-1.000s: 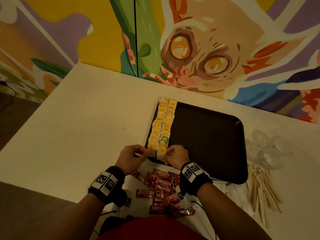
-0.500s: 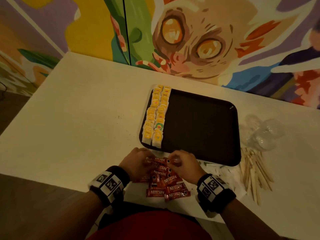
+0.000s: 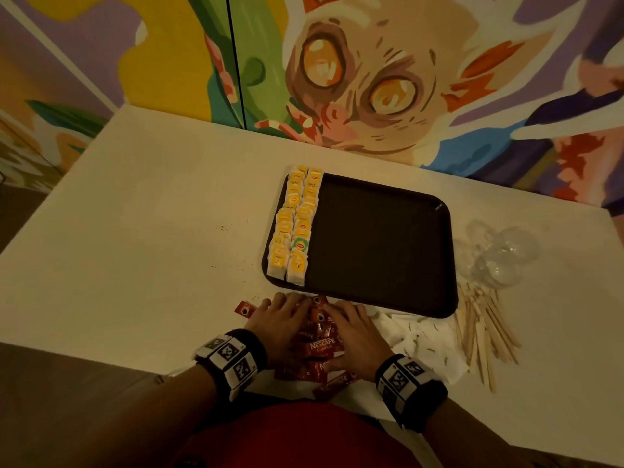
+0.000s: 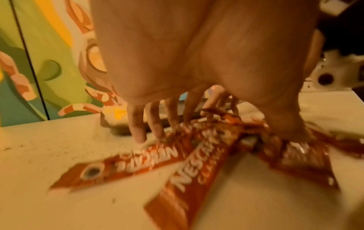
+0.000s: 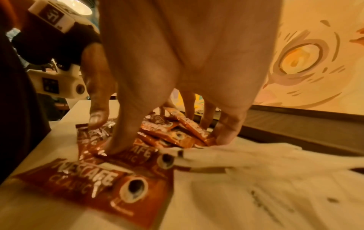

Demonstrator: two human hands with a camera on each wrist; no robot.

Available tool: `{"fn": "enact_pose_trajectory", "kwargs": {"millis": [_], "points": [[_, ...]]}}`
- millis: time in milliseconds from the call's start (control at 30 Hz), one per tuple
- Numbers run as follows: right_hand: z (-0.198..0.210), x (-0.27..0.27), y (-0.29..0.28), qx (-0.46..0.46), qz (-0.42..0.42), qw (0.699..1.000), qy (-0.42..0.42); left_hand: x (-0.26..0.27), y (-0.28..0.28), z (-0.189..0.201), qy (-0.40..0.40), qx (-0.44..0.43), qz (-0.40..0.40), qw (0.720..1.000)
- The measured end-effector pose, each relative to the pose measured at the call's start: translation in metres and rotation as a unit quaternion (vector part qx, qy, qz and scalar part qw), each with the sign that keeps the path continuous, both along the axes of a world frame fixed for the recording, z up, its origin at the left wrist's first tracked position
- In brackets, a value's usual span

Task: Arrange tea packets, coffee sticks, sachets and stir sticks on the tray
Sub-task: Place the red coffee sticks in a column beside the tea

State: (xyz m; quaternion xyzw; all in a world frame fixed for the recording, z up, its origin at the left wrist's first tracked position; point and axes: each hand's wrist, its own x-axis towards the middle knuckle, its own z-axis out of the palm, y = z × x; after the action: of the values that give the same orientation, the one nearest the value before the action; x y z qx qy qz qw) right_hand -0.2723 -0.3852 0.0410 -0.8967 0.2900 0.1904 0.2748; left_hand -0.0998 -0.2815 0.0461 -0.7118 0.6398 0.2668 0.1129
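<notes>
Now that both hands have left the tea rows and dropped to the pile in front of the tray, the figure reads as follows.

Tray (image 3: 378, 238): dark, on the bench (image 3: 152, 231); taken here as the landmark.

Tea packets (image 3: 295, 228): two finished rows along the tray's left edge, no longer touched.

Coffee sticks (image 3: 320, 346): red, heaped on the bench just in front of the tray's near rim; none on the tray yet.

Left hand (image 3: 280, 324): moved back from the tea to the left side of the heap; grip released, fingers (image 4: 138, 129) spread with tips down on the sticks.

Right hand (image 3: 354, 332): likewise moved back, on the right side of the heap; grip released, fingers (image 5: 228, 127) bracketing the sticks, nothing pinched.

Sachets (image 3: 422, 346): white, on the bench in front of the tray's near right corner.

Stir sticks (image 3: 483, 329): wooden, loose beside that same corner, further right.

Meaning: the tea stage appears complete; gathering the coffee sticks is probably the step beginning.
</notes>
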Motion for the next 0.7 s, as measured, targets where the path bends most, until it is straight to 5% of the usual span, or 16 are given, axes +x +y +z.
{"fn": "enact_pose_trajectory", "kwargs": {"millis": [267,500,700], "points": [[-0.003,0.002,0.005,0.008,-0.078,0.994,-0.079,0.011,0.005,-0.010,0.032,-0.035,0.035,0.998],[-0.003,-0.034,-0.006,-0.029,0.074,0.997,-0.006,0.014,0.010,-0.010,0.034,-0.022,0.040,0.998],[-0.014,-0.019,-0.004,-0.057,0.034,0.997,-0.048,0.008,-0.001,-0.010,0.017,-0.035,0.029,0.999]]}}
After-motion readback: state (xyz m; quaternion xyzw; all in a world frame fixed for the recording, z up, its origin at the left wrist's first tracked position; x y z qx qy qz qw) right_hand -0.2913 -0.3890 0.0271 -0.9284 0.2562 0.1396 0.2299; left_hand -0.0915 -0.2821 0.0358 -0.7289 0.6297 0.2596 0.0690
